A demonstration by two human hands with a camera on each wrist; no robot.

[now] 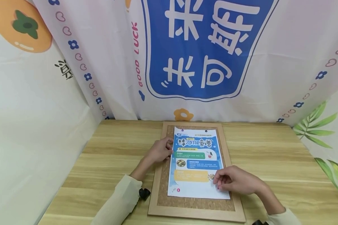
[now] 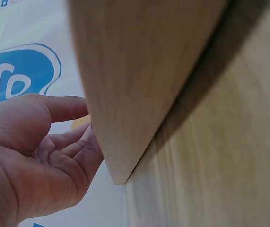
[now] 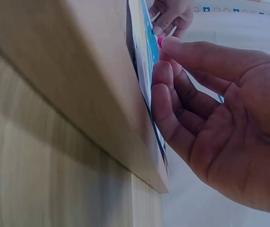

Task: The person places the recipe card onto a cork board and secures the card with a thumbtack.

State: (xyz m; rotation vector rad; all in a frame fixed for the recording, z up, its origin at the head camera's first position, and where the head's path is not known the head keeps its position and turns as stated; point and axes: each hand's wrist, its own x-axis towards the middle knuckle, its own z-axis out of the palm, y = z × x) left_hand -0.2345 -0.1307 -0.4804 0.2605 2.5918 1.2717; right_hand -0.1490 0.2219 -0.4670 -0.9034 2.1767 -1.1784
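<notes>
A printed poster (image 1: 197,187) with blue, green and yellow panels lies on a wood-framed cork board (image 1: 200,203). Two small push pins, one of them a purple pin (image 1: 182,130), sit along its top edge. My left hand (image 1: 161,150) rests at the poster's left edge, fingers loosely bent; the board's frame hides part of them in the left wrist view. Over the poster's lower right, my right hand (image 1: 236,179) pinches a pink push pin (image 3: 160,42) between thumb and index finger. Its other fingers curl close to the paper.
The board lies on a wood-grain table (image 1: 270,150), its top end near the back edge. Behind hangs a printed cloth (image 1: 270,84) with a blue sign. Black wrist camera mounts, such as the left mount (image 1: 144,193), sit by both sleeves.
</notes>
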